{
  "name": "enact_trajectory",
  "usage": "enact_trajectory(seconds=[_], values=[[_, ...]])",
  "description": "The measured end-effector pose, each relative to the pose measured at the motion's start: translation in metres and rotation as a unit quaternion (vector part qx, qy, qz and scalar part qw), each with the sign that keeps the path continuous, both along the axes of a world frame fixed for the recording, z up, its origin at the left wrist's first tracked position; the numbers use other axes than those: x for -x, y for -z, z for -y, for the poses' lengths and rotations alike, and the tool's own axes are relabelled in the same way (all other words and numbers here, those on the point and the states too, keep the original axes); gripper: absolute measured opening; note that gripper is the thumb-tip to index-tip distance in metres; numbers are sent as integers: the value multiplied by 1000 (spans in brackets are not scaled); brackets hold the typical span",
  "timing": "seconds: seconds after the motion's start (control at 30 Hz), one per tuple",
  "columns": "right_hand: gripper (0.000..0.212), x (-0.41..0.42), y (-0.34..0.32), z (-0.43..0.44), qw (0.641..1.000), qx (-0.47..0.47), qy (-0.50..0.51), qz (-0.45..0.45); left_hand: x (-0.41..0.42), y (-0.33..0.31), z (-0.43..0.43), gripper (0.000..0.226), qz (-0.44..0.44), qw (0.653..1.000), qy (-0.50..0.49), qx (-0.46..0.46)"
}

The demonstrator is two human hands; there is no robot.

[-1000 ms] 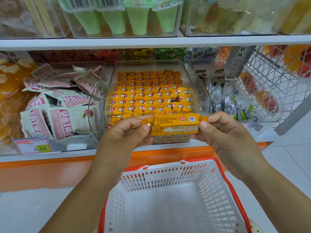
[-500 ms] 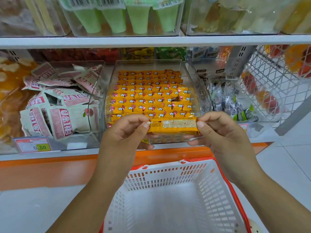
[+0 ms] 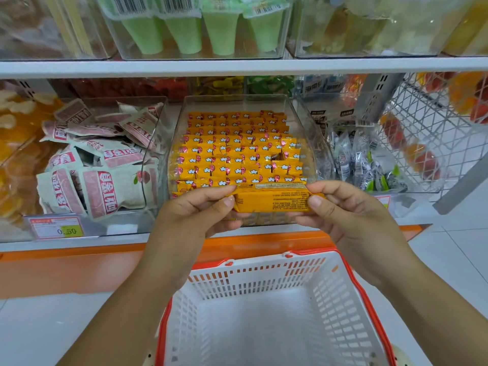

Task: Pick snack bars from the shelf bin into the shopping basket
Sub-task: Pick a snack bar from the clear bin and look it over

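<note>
- Shopping basket (image 3: 264, 280) nearest: white mesh walls, red rim, nothing visible inside.
- Left hand (image 3: 190, 215) and right hand (image 3: 351, 215) each pinch one end of one orange snack bar (image 3: 272, 200), held level above the basket's far rim.
- Step looks like transfer; next move probably lower and release over the basket.
- Clear shelf bin (image 3: 237, 99) behind, packed with rows of the same bars.
- Shelf front edge (image 3: 105, 250) orange; white tiled floor (image 3: 462, 247) at right.

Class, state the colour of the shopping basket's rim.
The basket rim is red-orange; it shows best in the head view.
</note>
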State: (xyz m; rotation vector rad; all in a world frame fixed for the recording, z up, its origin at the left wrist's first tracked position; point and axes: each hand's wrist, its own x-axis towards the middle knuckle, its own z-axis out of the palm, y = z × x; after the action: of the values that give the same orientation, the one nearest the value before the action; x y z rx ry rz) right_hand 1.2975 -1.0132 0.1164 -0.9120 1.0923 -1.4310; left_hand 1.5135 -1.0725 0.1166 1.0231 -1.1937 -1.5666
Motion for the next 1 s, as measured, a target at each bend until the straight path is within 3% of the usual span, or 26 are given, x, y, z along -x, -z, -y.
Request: enact_trajectory(seconds=[0.27, 0.4, 0.47, 0.57, 0.63, 0.77, 0.87, 0.93, 1.0], values=[[45, 2, 0, 2, 1000, -21, 9, 19, 1, 0, 1, 22, 24, 999, 20, -24], [56, 3, -3, 2, 999, -16, -20, 20, -2, -4, 3, 37, 21, 998, 62, -25], [55, 2, -2, 2, 1000, -10, -3, -5, 0, -4, 2, 30, 54, 998, 41, -4], [29, 2, 3, 4, 998, 1, 40, -51, 6, -1, 4, 10, 134, 990, 21, 42], [19, 3, 6, 6, 997, -12, 54, -51, 10, 2, 7, 9, 185, 980, 23, 69], [32, 1, 9, 11, 997, -41, 70, 3, 15, 6, 16, 18, 257, 959, 29, 113], [38, 0, 11, 14, 992, -50, 108, 38, 19, 13, 23, 16, 333, 926, 26, 177], [45, 1, 9, 14, 989, -33, 142, 23, 23, 17, 30, 16, 412, 876, 19, 250], [40, 7, 4, 18, 982, -12, 184, -30, 26, 22, 40, 38, 470, 824, -2, 316]])
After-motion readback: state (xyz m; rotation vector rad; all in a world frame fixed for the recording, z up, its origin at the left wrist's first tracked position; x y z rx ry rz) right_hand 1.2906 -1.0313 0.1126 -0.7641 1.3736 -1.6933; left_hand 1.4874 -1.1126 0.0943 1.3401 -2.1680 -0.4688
